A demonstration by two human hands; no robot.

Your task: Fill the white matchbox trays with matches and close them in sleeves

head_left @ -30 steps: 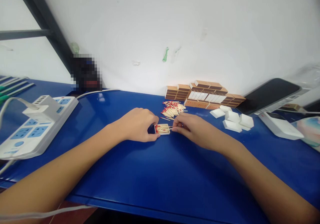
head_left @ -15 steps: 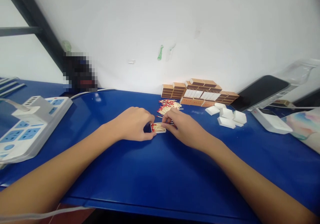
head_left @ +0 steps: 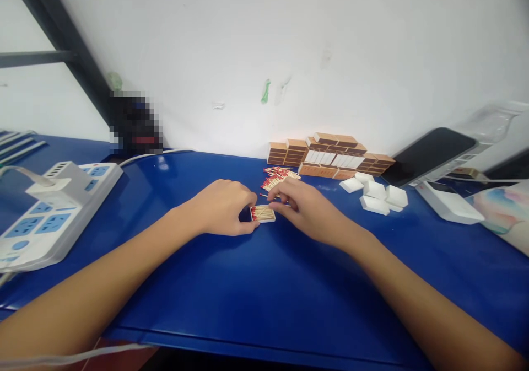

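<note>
A small white matchbox tray (head_left: pixel 270 220) full of red-tipped matches lies on the blue table. My left hand (head_left: pixel 225 208) grips its left end between thumb and fingers. Just right of the tray, my right hand (head_left: pixel 301 208) hovers with thumb and curled fingers a little apart, and I see nothing between them. Behind the hands spreads a heap of loose matches (head_left: pixel 278 177), its near right part hidden by the right hand.
Stacked matchboxes (head_left: pixel 330 156) stand along the wall. Several white trays (head_left: pixel 375 194) lie right of them. A phone (head_left: pixel 433 153) leans on a stand at the right, beside a white device (head_left: pixel 448 200). A power strip (head_left: pixel 53 222) with a plugged-in cable occupies the left.
My right hand has drawn slightly back from the tray and its thumb and fingers have parted. More of the tray's right end shows. My left hand keeps its hold.
</note>
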